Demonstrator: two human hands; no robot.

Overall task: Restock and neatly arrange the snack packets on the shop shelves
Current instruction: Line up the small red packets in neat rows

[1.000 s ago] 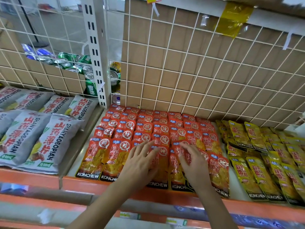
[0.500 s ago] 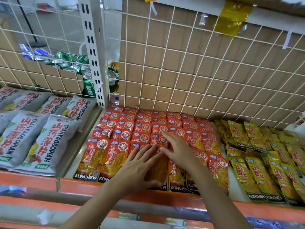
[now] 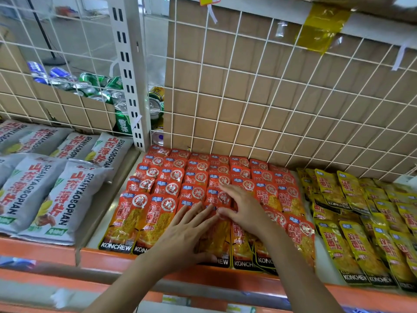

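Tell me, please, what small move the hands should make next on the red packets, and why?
Probably slide the right hand to the front-right red packets and nudge them straight. Both hands lie flat on the middle columns, left hand beside right; the front-left packets sit square, while the front-right ones overlap and tilt.

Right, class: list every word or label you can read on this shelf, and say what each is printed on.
"KONCHEW": black band at the bottom of the orange-red packets.
"辣": round badge near the top of the same packets.
"KONCHEW": bottom of the yellow packets.
"SHANYAOBOPIAN": down the side of the grey bags, beside large red Chinese characters.
The print on the green can and the shelf-edge tags is too blurred to read.
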